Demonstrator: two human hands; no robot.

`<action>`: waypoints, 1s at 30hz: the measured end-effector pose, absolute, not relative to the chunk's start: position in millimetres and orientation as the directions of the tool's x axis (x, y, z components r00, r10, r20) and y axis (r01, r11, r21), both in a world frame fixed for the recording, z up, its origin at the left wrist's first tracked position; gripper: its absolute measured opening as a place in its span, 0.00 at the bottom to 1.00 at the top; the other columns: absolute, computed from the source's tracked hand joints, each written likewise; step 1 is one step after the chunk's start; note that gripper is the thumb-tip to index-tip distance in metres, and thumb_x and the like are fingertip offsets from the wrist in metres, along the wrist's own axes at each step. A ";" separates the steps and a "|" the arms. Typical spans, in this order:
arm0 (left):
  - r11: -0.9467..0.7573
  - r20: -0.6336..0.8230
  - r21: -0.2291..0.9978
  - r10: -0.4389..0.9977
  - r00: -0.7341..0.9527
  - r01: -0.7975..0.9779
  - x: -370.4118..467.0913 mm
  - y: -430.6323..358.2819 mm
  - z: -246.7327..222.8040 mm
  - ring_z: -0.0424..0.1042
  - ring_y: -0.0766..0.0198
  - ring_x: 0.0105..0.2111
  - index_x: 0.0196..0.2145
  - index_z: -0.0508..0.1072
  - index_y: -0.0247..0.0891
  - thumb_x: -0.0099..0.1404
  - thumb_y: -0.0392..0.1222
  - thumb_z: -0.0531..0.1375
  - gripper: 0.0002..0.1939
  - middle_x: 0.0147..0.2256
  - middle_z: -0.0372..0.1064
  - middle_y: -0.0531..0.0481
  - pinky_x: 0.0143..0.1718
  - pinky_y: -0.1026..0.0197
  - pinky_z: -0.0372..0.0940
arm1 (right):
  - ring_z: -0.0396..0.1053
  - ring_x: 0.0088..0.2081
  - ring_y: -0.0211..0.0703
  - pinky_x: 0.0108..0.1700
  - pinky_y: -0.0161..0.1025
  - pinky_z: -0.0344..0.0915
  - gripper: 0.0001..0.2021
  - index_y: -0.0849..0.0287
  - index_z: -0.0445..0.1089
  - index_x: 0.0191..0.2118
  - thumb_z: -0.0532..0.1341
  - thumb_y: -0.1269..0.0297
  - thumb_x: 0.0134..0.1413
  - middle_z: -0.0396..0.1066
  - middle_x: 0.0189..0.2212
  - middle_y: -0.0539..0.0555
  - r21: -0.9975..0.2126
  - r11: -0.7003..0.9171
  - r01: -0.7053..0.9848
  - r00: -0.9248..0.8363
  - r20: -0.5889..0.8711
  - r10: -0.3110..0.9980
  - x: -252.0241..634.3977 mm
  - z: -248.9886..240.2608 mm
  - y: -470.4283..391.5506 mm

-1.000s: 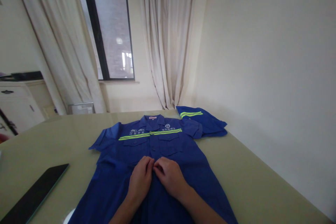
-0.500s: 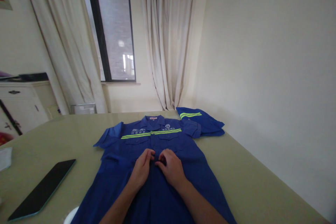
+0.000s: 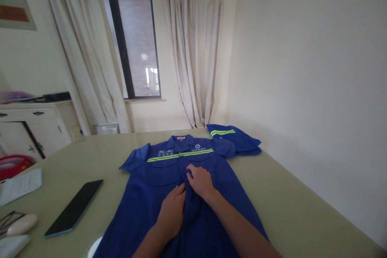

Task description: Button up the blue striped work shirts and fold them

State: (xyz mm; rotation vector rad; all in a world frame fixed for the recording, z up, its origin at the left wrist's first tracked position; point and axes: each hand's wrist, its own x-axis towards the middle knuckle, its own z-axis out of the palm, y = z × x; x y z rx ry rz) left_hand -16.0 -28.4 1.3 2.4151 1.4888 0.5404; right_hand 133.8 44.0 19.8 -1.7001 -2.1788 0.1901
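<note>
A blue short-sleeved work shirt (image 3: 163, 175) lies spread face up, collar at the far end, with a yellow-green reflective stripe across the chest. At the front opening, just below the chest pockets, my right hand (image 3: 200, 180) pinches the edge of the button placket and lifts it slightly. My left hand (image 3: 171, 211) is lower and to the left, its fingers together and closed on the cloth along the same opening; its thumb and fingertips are partly hidden. Any button between the fingers is too small to make out.
Beyond the right sleeve lies a folded blue garment (image 3: 237, 139) with a similar stripe. On the green tabletop (image 3: 290, 205) to the left are a dark tablet (image 3: 75, 207), papers (image 3: 22, 187), glasses (image 3: 10, 219) and a pale rounded object (image 3: 22, 225). A wall borders the right side.
My right hand has moved up the placket and now lifts its edge. My left hand has shifted lower and turned back upward. The view has swung slightly left.
</note>
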 end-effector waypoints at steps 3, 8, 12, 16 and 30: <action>-0.480 0.173 0.413 0.876 0.451 0.774 -17.6 -43.6 11.0 0.71 0.58 0.56 0.50 0.77 0.48 0.67 0.35 0.53 0.19 0.57 0.72 0.48 0.61 0.58 0.61 | 0.76 0.43 0.48 0.41 0.38 0.65 0.08 0.48 0.75 0.46 0.62 0.61 0.62 0.77 0.44 0.52 -0.313 0.315 0.896 -0.263 0.198 0.944 127.2 19.7 49.8; -0.238 0.138 0.433 0.971 0.197 0.869 -20.1 -12.8 22.8 0.76 0.60 0.42 0.35 0.75 0.46 0.71 0.39 0.50 0.14 0.39 0.76 0.51 0.43 0.61 0.66 | 0.75 0.41 0.41 0.37 0.34 0.63 0.08 0.49 0.74 0.44 0.58 0.61 0.67 0.74 0.46 0.50 -0.329 0.368 0.870 -0.300 0.241 0.923 124.2 6.4 45.8; -0.081 0.193 0.477 0.981 -0.014 0.875 -19.0 31.3 14.8 0.74 0.58 0.48 0.40 0.74 0.40 0.74 0.40 0.47 0.16 0.48 0.71 0.43 0.48 0.59 0.64 | 0.74 0.42 0.42 0.40 0.34 0.64 0.07 0.50 0.74 0.43 0.58 0.60 0.67 0.73 0.44 0.50 -0.371 0.359 0.857 -0.273 0.264 0.925 127.6 -0.8 46.4; -0.104 0.170 0.522 0.985 0.016 0.846 -22.4 48.2 0.0 0.74 0.60 0.45 0.40 0.74 0.41 0.74 0.45 0.50 0.13 0.46 0.72 0.47 0.46 0.60 0.64 | 0.74 0.43 0.41 0.42 0.34 0.64 0.08 0.52 0.74 0.43 0.57 0.63 0.68 0.73 0.43 0.50 -0.388 0.407 0.827 -0.328 0.256 0.910 130.1 -2.4 48.6; -0.166 0.222 0.679 0.975 0.017 0.715 -27.3 57.1 -14.3 0.74 0.59 0.43 0.39 0.72 0.42 0.73 0.45 0.47 0.14 0.42 0.73 0.48 0.45 0.58 0.65 | 0.74 0.44 0.39 0.42 0.32 0.64 0.11 0.50 0.74 0.45 0.54 0.60 0.72 0.74 0.45 0.49 -0.397 0.405 0.823 -0.307 0.288 0.907 128.2 5.0 47.5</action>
